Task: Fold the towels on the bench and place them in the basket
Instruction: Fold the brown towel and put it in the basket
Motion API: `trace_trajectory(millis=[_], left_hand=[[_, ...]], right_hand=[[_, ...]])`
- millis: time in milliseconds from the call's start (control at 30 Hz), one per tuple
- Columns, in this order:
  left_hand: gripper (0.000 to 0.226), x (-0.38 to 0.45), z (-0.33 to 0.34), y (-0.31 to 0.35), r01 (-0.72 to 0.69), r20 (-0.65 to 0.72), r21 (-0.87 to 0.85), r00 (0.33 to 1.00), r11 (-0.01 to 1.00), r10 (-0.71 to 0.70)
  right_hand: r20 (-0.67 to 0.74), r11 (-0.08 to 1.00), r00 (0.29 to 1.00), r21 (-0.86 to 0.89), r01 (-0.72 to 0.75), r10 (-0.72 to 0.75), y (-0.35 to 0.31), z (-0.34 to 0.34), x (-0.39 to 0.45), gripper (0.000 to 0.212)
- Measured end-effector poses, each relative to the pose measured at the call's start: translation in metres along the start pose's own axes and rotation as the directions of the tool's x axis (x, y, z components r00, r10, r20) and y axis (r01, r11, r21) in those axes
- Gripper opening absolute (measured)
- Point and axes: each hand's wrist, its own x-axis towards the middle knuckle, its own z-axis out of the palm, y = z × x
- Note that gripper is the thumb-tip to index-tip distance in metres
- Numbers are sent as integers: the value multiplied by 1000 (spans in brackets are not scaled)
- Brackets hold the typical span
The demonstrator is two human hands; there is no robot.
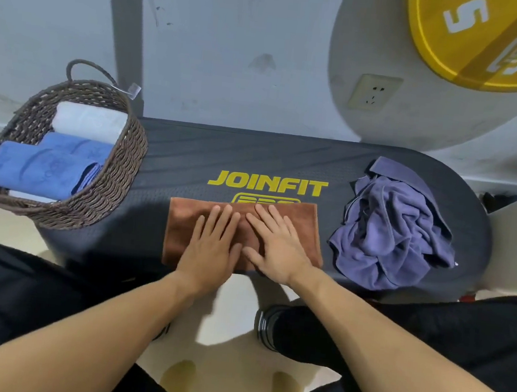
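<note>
Nearest the camera, 2 bare forearms reach forward over dark-clad knees. The left hand (210, 248) and the right hand (274, 245) lie flat, side by side, on the brown towel (184, 220), fingers straight and spread, grasping nothing; the palms press down, most likely to flatten the fold and set its crease. That towel is already folded into a neat rectangle and sits at the near edge of the dark bench (175, 152), partly covering the yellow logo, where both hands reach it easily.

Just to its right, apart from it, a purple towel (391, 229) lies in a crumpled heap, not yet folded, probably waiting its turn. At the bench's left end stands the wicker basket (118, 181), holding 2 rolled blue towels (40, 169) and, behind them, a white towel (89, 122); a pale edge peeks out beneath the nearer blue one, though what it belongs to I cannot tell. The basket stands within a short reach for the left arm.

Beyond the bench, a grey wall carries a socket (375, 91), and a yellow weight plate (490, 41) fills the upper right corner.
</note>
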Motion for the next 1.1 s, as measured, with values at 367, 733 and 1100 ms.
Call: trace_trajectory(millis=[367, 733, 1100], left_hand=[[83, -7, -5, -14, 171, 39, 20, 984, 985, -172], [69, 10, 2, 30, -85, -34, 47, 996, 995, 87], [65, -11, 14, 45, -196, -42, 22, 980, 980, 197]], right_hand=[[-97, 989, 989, -86, -121, 113, 27, -6, -18, 80], [-97, 708, 702, 40, -705, 705, 36, -46, -14, 86], [131, 665, 699, 229, -711, 703, 43, -57, -4, 51]])
